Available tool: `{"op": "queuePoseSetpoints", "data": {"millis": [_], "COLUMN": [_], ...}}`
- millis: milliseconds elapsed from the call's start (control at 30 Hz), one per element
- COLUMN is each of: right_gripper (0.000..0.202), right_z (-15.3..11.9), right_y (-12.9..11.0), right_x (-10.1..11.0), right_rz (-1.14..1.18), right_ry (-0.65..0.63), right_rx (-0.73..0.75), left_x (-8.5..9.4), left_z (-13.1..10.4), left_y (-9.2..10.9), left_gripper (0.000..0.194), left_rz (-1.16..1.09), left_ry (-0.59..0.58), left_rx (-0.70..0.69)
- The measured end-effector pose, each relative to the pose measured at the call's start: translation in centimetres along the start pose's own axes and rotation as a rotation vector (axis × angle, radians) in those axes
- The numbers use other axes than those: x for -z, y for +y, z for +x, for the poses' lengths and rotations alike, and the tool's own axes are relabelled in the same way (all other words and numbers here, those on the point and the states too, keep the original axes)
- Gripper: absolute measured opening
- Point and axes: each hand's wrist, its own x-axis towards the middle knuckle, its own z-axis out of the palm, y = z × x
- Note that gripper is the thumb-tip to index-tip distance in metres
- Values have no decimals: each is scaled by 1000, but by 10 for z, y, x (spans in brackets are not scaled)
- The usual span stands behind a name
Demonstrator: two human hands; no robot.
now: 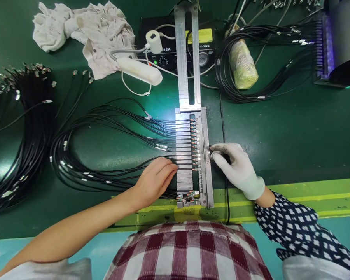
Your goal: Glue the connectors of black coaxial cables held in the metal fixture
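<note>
My bare left hand (157, 178) has its fingers pressed together on a black cable at the left edge of a slotted metal fixture (208, 171). Its fingertips touch the lowest of the cables (184, 134) laid side by side in the slots. Stripped, orange-tinted cable ends with small metal connectors (196, 142) line up along the fixture's opening. More loose connector ends (189, 197) lie across its near end. My right hand (239, 167), in a white glove with dark-stained fingertips, is at the fixture's right edge, thumb and forefinger nearly together. Anything between them is too small to see.
A thick bundle of black cables (37, 112) lies at left. Behind stand a black control box (169, 54), a lit white lamp (140, 71) and a crumpled cloth (102, 35). Coiled cables (226, 70), a wrapped yellowish bundle (243, 66) and a rack (323, 50) are at right.
</note>
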Motion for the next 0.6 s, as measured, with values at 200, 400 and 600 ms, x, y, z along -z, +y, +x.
{"op": "queuePoseSetpoints", "data": {"millis": [200, 400, 600], "right_gripper": [14, 15, 16], "right_z": [0, 1, 2], "right_y": [-2, -3, -4], "right_x": [0, 1, 2], "right_rz": [-5, -12, -11], "right_ry": [-13, -11, -15], "right_rx": [-7, -3, -10], "left_x": [-2, 1, 6], "left_z": [0, 3, -7], "left_y": [-1, -5, -11], "left_gripper": [18, 22, 33], "left_rz": [105, 81, 214], "left_ry": [21, -29, -69], "left_rx": [-83, -139, -245]}}
